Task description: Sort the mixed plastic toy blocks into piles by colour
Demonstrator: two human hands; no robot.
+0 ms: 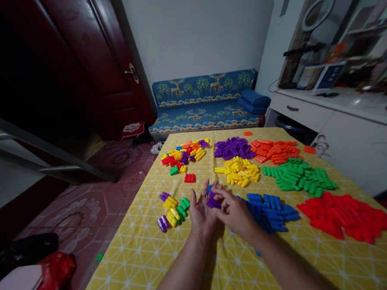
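Note:
Both my hands meet over the yellow tablecloth [147, 255] at the near middle. My right hand [236, 212] pinches a purple block piece [212, 203] with its fingertips. My left hand [201, 211] is half open, palm turned up, fingers spread, touching the same purple piece from the left. A small linked cluster of purple, yellow and green pieces [172, 210] lies just left of my left hand. The blue pile [271, 210] lies directly behind my right hand.
Sorted piles lie on the table: red [346, 217], green [297, 177], orange [274, 151], purple [232, 148], yellow [238, 172], a mixed heap [184, 156] at far left. A blue sofa [204, 101] stands behind, white cabinets [348, 128] to the right.

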